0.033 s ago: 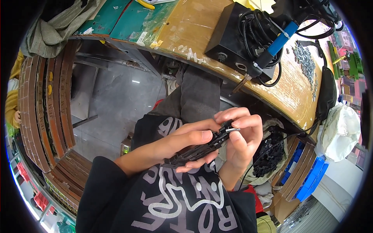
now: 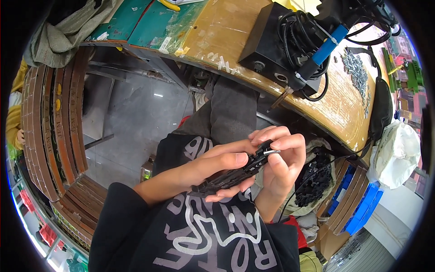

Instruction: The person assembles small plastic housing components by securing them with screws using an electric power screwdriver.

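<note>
A long black plastic part [image 2: 230, 177] with slots and small fittings is held at a slant in front of my chest. My left hand [image 2: 213, 164] grips it, thumb along the top and fingers beneath. At its upper right end sits a short silver metal pin [image 2: 272, 152], partly sticking out. The thumb and index finger of my right hand [image 2: 286, 164] close around the pin's outer end, while other right fingers reach over the part's tip. My fingers hide some of the part.
A blue-handled tool [image 2: 337, 34] with a metal tip hangs off a black box [image 2: 263, 43] on the worn workbench [image 2: 217, 27]. Small metal pins [image 2: 357, 72] lie heaped there. A sack of black parts [image 2: 312, 179] stands at right below the bench; brown trays [image 2: 54, 127] are stacked left.
</note>
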The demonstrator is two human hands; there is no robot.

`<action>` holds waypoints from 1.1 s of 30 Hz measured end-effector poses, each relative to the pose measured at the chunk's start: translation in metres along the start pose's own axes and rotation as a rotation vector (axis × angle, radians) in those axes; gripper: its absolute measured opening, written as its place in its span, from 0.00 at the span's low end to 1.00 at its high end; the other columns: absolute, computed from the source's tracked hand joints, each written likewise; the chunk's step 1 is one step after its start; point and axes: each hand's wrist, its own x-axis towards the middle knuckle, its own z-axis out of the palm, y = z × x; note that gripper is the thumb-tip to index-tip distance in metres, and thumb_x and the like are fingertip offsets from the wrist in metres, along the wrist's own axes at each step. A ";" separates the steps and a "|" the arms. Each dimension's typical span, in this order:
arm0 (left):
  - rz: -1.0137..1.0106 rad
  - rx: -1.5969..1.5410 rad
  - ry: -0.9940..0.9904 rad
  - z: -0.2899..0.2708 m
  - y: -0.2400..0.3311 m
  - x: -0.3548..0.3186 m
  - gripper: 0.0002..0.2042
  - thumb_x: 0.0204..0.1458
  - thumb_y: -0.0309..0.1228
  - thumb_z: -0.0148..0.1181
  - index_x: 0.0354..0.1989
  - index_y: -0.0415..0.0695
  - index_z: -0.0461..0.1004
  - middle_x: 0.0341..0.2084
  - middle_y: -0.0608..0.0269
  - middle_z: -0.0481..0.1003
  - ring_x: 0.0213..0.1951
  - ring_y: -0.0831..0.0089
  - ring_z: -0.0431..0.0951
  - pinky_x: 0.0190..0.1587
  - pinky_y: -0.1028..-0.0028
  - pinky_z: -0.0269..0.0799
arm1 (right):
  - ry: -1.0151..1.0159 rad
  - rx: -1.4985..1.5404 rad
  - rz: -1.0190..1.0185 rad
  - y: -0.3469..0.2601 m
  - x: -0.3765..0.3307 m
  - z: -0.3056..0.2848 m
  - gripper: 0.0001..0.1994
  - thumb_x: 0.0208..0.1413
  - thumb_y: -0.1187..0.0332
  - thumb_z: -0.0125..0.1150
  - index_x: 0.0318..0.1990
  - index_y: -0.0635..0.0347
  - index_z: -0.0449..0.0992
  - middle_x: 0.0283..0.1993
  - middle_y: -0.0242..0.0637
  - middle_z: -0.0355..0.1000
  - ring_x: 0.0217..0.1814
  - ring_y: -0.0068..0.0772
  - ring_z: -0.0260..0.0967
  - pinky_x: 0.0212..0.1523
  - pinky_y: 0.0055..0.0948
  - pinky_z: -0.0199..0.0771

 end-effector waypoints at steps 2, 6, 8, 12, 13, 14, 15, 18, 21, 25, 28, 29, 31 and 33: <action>0.010 0.006 0.004 0.002 0.000 0.001 0.17 0.54 0.40 0.41 0.43 0.38 0.57 0.20 0.56 0.66 0.10 0.79 0.64 0.08 0.85 0.59 | 0.014 0.031 -0.017 0.005 -0.001 0.001 0.08 0.41 0.80 0.54 0.32 0.66 0.65 0.35 0.50 0.67 0.38 0.37 0.66 0.42 0.36 0.66; 0.040 0.054 -0.039 -0.003 -0.005 0.002 0.16 0.55 0.37 0.39 0.45 0.38 0.56 0.20 0.55 0.66 0.10 0.79 0.64 0.08 0.85 0.58 | 0.019 0.043 -0.083 0.006 -0.002 0.000 0.08 0.41 0.80 0.54 0.32 0.65 0.65 0.31 0.49 0.68 0.36 0.38 0.67 0.46 0.44 0.64; 0.048 0.084 -0.048 -0.004 -0.005 0.003 0.16 0.55 0.36 0.39 0.46 0.37 0.55 0.20 0.56 0.66 0.10 0.79 0.64 0.08 0.85 0.58 | 0.015 0.061 -0.082 0.006 -0.002 0.000 0.08 0.41 0.80 0.53 0.32 0.65 0.66 0.31 0.49 0.68 0.36 0.38 0.67 0.47 0.45 0.62; 0.039 0.146 -0.041 -0.002 -0.002 0.003 0.17 0.54 0.33 0.40 0.49 0.36 0.54 0.20 0.57 0.66 0.11 0.79 0.65 0.08 0.85 0.57 | 0.020 0.090 -0.068 0.004 -0.004 0.000 0.08 0.41 0.80 0.53 0.32 0.65 0.66 0.31 0.49 0.68 0.35 0.38 0.67 0.48 0.47 0.61; 0.038 0.144 -0.041 -0.003 -0.003 0.003 0.17 0.54 0.33 0.40 0.49 0.36 0.54 0.20 0.57 0.66 0.11 0.79 0.65 0.08 0.85 0.57 | 0.021 0.088 -0.067 0.003 -0.004 0.000 0.08 0.41 0.80 0.53 0.32 0.65 0.66 0.31 0.49 0.68 0.35 0.38 0.67 0.48 0.47 0.61; 0.042 0.160 -0.024 -0.003 -0.004 0.003 0.17 0.54 0.33 0.41 0.49 0.36 0.54 0.20 0.58 0.66 0.11 0.80 0.65 0.09 0.85 0.57 | 0.040 0.075 -0.051 0.003 -0.004 0.000 0.08 0.41 0.80 0.53 0.32 0.65 0.66 0.31 0.48 0.68 0.35 0.38 0.67 0.48 0.47 0.61; 0.047 0.176 -0.007 -0.004 -0.004 0.003 0.17 0.54 0.32 0.41 0.49 0.36 0.54 0.20 0.58 0.66 0.11 0.80 0.65 0.09 0.85 0.57 | 0.059 0.062 -0.036 0.002 -0.004 0.001 0.08 0.41 0.80 0.53 0.32 0.65 0.66 0.31 0.48 0.68 0.35 0.38 0.67 0.48 0.47 0.61; 0.048 0.209 0.021 -0.002 -0.003 0.004 0.17 0.54 0.32 0.42 0.49 0.36 0.54 0.20 0.59 0.66 0.12 0.81 0.64 0.10 0.85 0.57 | 0.100 0.035 -0.019 0.000 -0.006 0.003 0.08 0.41 0.80 0.53 0.32 0.65 0.66 0.31 0.48 0.68 0.35 0.38 0.67 0.49 0.46 0.60; 0.027 0.289 0.062 -0.001 -0.001 0.005 0.24 0.49 0.43 0.49 0.45 0.35 0.56 0.24 0.54 0.66 0.14 0.79 0.65 0.09 0.85 0.59 | 0.158 0.007 -0.001 -0.001 -0.007 0.006 0.08 0.42 0.80 0.54 0.32 0.65 0.65 0.30 0.47 0.68 0.35 0.38 0.68 0.50 0.46 0.60; 0.030 0.307 0.053 0.000 -0.001 0.005 0.22 0.49 0.40 0.49 0.44 0.35 0.56 0.24 0.55 0.66 0.14 0.80 0.65 0.11 0.85 0.60 | 0.155 0.006 -0.010 -0.004 -0.008 0.005 0.09 0.42 0.79 0.55 0.33 0.65 0.65 0.29 0.46 0.68 0.34 0.37 0.68 0.50 0.45 0.59; 0.074 0.386 0.069 -0.001 -0.004 0.006 0.21 0.50 0.38 0.49 0.45 0.35 0.56 0.24 0.55 0.66 0.14 0.81 0.64 0.13 0.86 0.60 | 0.164 0.003 0.009 -0.005 -0.008 0.005 0.09 0.42 0.79 0.54 0.33 0.65 0.65 0.28 0.44 0.68 0.33 0.35 0.68 0.50 0.45 0.59; 0.077 0.413 0.057 -0.001 -0.004 0.005 0.20 0.50 0.37 0.49 0.45 0.35 0.56 0.25 0.56 0.66 0.14 0.81 0.64 0.13 0.86 0.60 | 0.164 0.010 0.011 -0.006 -0.008 0.005 0.09 0.42 0.79 0.54 0.33 0.64 0.65 0.28 0.44 0.68 0.33 0.35 0.68 0.51 0.45 0.59; 0.076 0.438 0.042 -0.002 -0.005 0.006 0.20 0.50 0.37 0.49 0.45 0.35 0.56 0.25 0.56 0.66 0.14 0.82 0.64 0.14 0.86 0.60 | 0.169 0.014 0.015 -0.006 -0.008 0.004 0.09 0.42 0.80 0.54 0.33 0.64 0.65 0.27 0.44 0.68 0.32 0.34 0.68 0.51 0.46 0.59; 0.120 0.468 0.063 -0.004 -0.006 0.008 0.14 0.53 0.33 0.47 0.44 0.39 0.58 0.22 0.64 0.66 0.12 0.86 0.62 0.12 0.86 0.55 | 0.143 0.038 0.013 -0.002 -0.008 -0.002 0.09 0.41 0.80 0.53 0.32 0.64 0.65 0.27 0.43 0.68 0.31 0.34 0.68 0.51 0.46 0.58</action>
